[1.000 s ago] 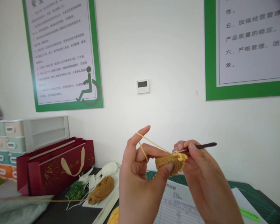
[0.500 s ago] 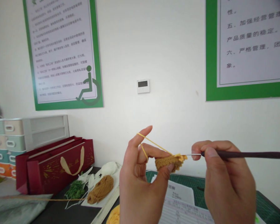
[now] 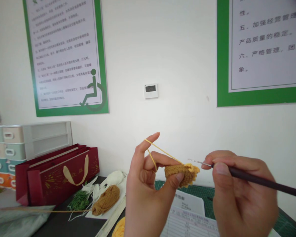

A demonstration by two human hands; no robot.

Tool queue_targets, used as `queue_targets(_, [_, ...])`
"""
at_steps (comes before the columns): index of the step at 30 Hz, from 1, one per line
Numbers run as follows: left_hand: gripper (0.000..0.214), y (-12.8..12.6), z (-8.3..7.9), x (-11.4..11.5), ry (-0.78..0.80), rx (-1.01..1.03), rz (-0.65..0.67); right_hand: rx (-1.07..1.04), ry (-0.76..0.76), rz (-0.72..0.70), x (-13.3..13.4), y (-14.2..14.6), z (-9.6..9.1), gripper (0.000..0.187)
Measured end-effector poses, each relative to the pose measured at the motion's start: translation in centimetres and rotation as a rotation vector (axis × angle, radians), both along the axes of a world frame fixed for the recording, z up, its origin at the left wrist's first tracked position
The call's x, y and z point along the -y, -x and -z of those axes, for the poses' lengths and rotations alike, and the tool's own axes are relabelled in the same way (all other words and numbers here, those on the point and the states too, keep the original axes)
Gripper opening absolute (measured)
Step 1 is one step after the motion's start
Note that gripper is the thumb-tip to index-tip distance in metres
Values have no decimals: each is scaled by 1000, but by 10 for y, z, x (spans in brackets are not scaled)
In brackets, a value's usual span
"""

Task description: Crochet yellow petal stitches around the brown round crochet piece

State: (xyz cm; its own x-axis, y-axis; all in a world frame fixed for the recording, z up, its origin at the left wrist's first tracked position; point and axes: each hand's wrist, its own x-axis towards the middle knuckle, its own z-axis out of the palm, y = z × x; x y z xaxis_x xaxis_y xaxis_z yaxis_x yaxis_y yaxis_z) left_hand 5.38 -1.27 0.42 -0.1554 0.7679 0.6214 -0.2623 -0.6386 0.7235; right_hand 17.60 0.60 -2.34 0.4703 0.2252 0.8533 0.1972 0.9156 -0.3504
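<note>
Between thumb and fingers, my left hand (image 3: 150, 191) pinches a small crocheted piece (image 3: 179, 172), brown with a yellow edge. Yellow yarn (image 3: 162, 150) loops round my raised left index finger and runs taut down to the piece's top edge. My right hand (image 3: 244, 191) grips a crochet hook (image 3: 259, 177) by its dark handle, pen-like. The hook's thin metal tip points left, just above the yellow edge; whether it touches a stitch I cannot tell.
Left on the dark table lie a brown yarn skein (image 3: 106, 200), green yarn (image 3: 79, 200) and white yarn (image 3: 114, 177). Behind them stand red gift bags (image 3: 61, 177) and stacked drawers (image 3: 14, 149). Below my hands are printed sheets (image 3: 187, 219) on a green cutting mat (image 3: 202, 191) and a yellow yarn ball (image 3: 118, 227).
The hook has tilted, its tip rising and its handle dropping to the right. My right hand has shifted slightly right, and the crocheted piece has turned a little in my left hand.
</note>
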Motion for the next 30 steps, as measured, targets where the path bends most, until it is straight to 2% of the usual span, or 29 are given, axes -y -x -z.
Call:
queue_targets(3, [78, 1, 0, -1, 9, -18, 23, -47, 16, -15, 4, 2, -3, 4])
queue_targets(6, [77, 2, 0, -2, -3, -35, 19, -105, 104, -43, 3, 2, -6, 10])
queue_targets(15, [78, 2, 0, -1, 12, -21, 8, -154, 252, -265, -8, -5, -3, 18])
queue_targets(30, [78, 2, 1, -2, 12, -22, 15, -153, 271, -329, -7, -6, -6, 21])
